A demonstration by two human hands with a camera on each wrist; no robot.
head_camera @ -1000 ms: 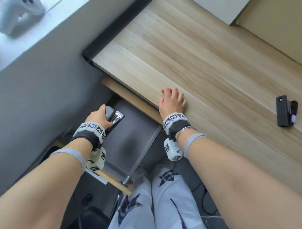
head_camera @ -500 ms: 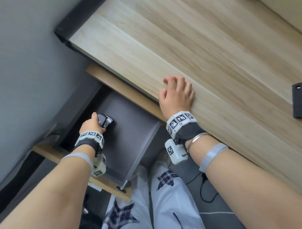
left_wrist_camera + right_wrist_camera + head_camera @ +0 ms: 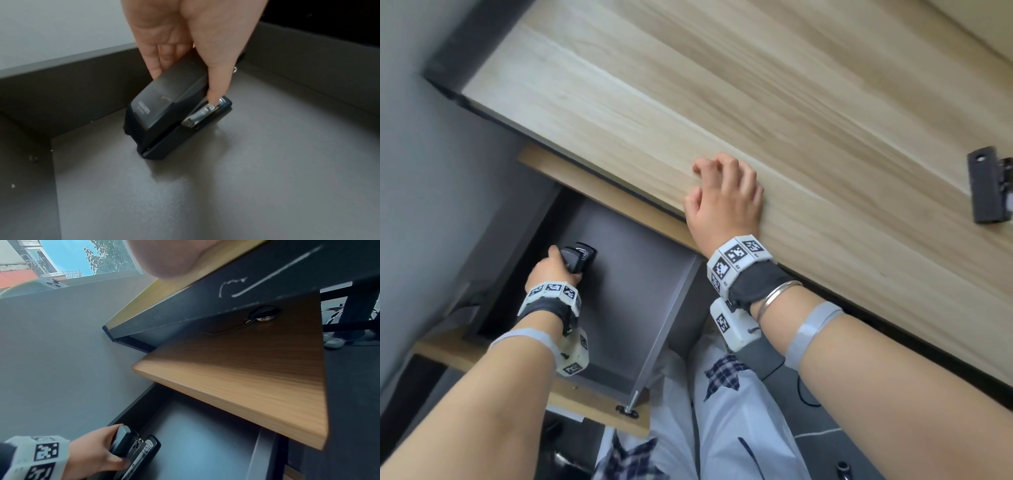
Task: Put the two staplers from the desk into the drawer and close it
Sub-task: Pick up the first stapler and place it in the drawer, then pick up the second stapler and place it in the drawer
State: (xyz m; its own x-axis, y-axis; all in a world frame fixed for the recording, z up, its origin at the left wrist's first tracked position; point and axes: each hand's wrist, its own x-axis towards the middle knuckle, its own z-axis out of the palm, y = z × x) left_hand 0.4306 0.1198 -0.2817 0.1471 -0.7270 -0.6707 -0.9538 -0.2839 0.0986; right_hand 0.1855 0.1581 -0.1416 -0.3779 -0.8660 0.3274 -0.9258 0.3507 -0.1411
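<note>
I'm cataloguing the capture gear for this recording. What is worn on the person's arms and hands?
Both hands, left hand and right hand, are bare. Each wrist has a dark wrap, a band of white blocks printed with black square markers, and a white marked box beneath. A pale grey strap circles each forearm. The right wrist also has a thin silver bangle. No sleeves show.

Soft daylight, dim drawer interior, slight motion blur, wide-angle edge distortion
</note>
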